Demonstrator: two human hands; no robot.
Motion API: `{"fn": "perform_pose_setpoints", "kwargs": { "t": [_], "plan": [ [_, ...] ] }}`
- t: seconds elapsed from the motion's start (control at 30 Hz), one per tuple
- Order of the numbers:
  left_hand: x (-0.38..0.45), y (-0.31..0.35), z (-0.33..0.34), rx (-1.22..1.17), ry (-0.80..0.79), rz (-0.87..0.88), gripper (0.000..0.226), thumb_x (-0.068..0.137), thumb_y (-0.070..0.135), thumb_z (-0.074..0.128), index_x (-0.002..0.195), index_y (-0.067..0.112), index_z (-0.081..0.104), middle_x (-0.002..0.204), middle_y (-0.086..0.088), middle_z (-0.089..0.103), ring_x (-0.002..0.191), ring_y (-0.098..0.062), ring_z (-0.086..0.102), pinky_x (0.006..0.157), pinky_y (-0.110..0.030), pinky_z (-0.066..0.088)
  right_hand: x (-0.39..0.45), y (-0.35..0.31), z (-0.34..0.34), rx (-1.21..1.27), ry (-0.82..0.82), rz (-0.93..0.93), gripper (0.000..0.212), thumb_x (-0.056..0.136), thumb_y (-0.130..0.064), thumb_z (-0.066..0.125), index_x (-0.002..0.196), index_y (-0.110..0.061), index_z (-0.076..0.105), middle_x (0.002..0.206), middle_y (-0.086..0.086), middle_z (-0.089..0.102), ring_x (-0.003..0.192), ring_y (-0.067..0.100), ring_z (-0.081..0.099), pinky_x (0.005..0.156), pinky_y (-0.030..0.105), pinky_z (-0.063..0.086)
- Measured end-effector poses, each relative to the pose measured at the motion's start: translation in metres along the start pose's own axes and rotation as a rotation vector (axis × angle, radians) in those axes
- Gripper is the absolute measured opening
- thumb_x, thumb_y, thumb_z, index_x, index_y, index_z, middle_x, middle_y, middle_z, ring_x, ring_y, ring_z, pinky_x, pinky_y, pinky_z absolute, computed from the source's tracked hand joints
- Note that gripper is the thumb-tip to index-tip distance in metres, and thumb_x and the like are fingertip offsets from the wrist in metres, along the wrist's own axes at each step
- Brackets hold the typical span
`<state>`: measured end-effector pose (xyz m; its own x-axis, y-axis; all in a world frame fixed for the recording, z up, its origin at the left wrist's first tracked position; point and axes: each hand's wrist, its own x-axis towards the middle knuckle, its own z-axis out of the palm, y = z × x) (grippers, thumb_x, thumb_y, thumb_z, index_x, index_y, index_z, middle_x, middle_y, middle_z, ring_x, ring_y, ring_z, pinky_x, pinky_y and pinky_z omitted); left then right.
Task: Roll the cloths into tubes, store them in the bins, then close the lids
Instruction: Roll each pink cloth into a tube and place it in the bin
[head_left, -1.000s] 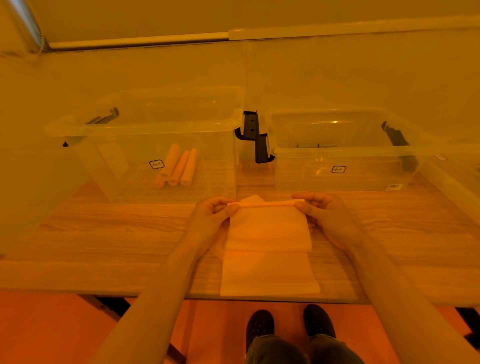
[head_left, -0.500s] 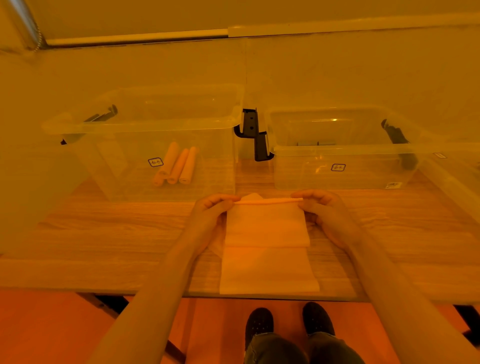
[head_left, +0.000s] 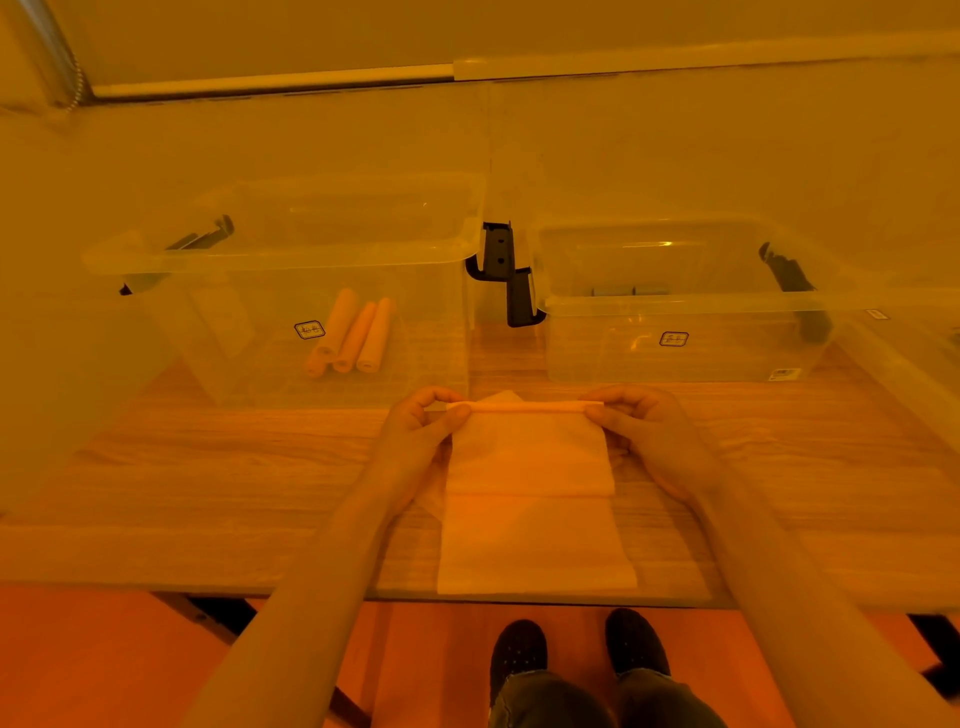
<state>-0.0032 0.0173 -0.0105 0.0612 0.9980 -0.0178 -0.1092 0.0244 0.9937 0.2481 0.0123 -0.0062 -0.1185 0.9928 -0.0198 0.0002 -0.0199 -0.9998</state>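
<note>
Orange light tints all I see. My left hand (head_left: 415, 434) and right hand (head_left: 647, 431) each pinch an end of the cloth (head_left: 530, 493), its far edge curled into a thin roll, lying on the wooden table (head_left: 208, 467). Beyond the cloth, the left bin (head_left: 291, 291) holds three rolled cloths (head_left: 353, 338); the right bin (head_left: 685, 312) stands open beside it.

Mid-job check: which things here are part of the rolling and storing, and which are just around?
In the job: cloth, pinched at its far edge by left hand and right hand; rolled cloths in left bin; right bin.

Just around: table; shoes.
</note>
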Motion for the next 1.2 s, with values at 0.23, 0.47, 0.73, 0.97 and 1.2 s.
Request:
{"fn": "perform_pose_setpoints", "kwargs": {
  "t": [0.23, 0.47, 0.73, 0.97, 1.2],
  "plan": [
    [-0.0014, 0.0036, -0.0003, 0.0, 0.006, -0.018, 0.021, 0.091, 0.001, 0.055, 0.091, 0.015, 0.071, 0.076, -0.001, 0.07, 0.069, -0.012, 0.064, 0.056, -0.025, 0.05, 0.0001, -0.0007, 0.0003, 0.023, 0.02, 0.003, 0.014, 0.091, -0.01, 0.058, 0.1, -0.015, 0.068, 0.081, 0.002, 0.071, 0.068, 0.014, 0.066, 0.057, 0.026, 0.053],
    [0.0, 0.0011, 0.0005, -0.016, 0.022, -0.018, 0.019, 0.09, 0.004, 0.059, 0.084, 0.015, 0.073, 0.078, -0.004, 0.071, 0.074, -0.018, 0.064, 0.059, -0.028, 0.05, -0.0024, -0.0016, 0.0016, 0.056, 0.014, -0.014, 0.013, 0.085, -0.014, 0.063, 0.095, -0.015, 0.072, 0.081, 0.004, 0.072, 0.067, 0.017, 0.066, 0.053, 0.026, 0.054],
    [-0.0014, 0.0006, 0.0025, -0.036, 0.007, -0.002, 0.015, 0.089, -0.002, 0.058, 0.092, 0.008, 0.068, 0.068, -0.002, 0.071, 0.06, -0.01, 0.065, 0.05, -0.019, 0.05, -0.0009, -0.0005, 0.0006, 0.042, 0.018, -0.001, 0.028, 0.088, -0.008, 0.061, 0.113, -0.019, 0.065, 0.092, 0.009, 0.074, 0.079, 0.023, 0.071, 0.063, 0.031, 0.059],
    [-0.0021, 0.0023, 0.0033, -0.031, -0.011, 0.023, 0.01, 0.09, 0.003, 0.058, 0.089, 0.01, 0.065, 0.066, -0.002, 0.068, 0.059, -0.013, 0.064, 0.05, -0.026, 0.049, -0.0025, -0.0018, 0.0027, -0.015, 0.031, 0.004, 0.013, 0.092, -0.014, 0.058, 0.101, -0.013, 0.067, 0.082, 0.003, 0.072, 0.069, 0.016, 0.068, 0.058, 0.026, 0.056],
    [-0.0021, 0.0024, 0.002, -0.036, -0.001, 0.002, 0.025, 0.09, -0.006, 0.053, 0.093, 0.012, 0.07, 0.072, 0.002, 0.071, 0.069, -0.011, 0.066, 0.057, -0.023, 0.052, -0.0028, -0.0035, 0.0019, 0.018, 0.033, 0.011, 0.014, 0.091, -0.008, 0.058, 0.101, -0.012, 0.067, 0.086, 0.005, 0.069, 0.067, 0.012, 0.066, 0.055, 0.023, 0.053]
  ]
}}
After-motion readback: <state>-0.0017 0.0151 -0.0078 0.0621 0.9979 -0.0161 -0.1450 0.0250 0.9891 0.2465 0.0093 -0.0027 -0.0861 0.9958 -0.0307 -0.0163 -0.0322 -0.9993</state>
